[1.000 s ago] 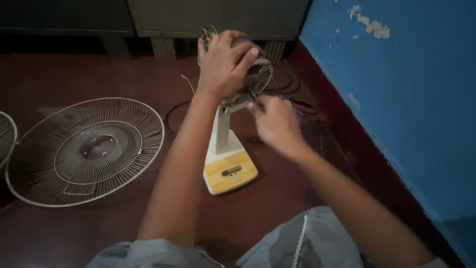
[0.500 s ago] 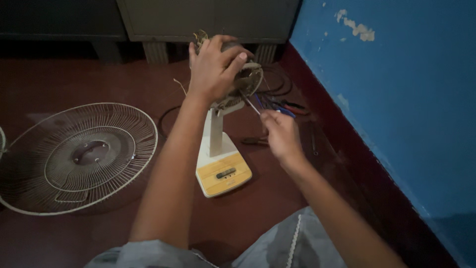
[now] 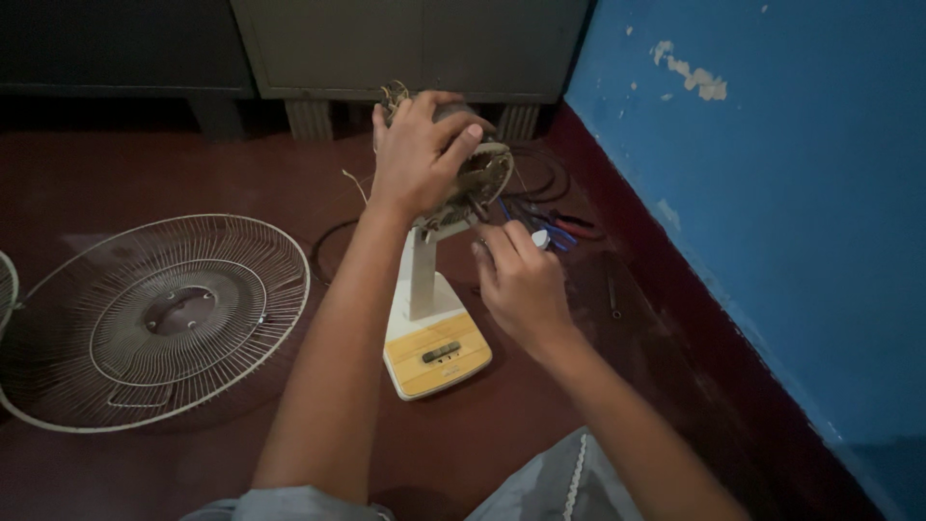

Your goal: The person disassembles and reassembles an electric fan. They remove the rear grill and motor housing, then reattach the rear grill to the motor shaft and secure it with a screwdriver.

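Motor of a stripped fan sits atop its stand on the floor, far centre. Left hand clamps around it; right hand pinches a small white part just beside. Loose wires could snag or tear, and the stand might tip under pressure.

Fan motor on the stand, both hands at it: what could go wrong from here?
1. The left hand grips the bare fan motor high on a narrow stand; a hard push could tip it.
2. The right hand works among loose wires, which might snag or pull free.
3. The wire fan guard lies beside the left arm and could be knocked.
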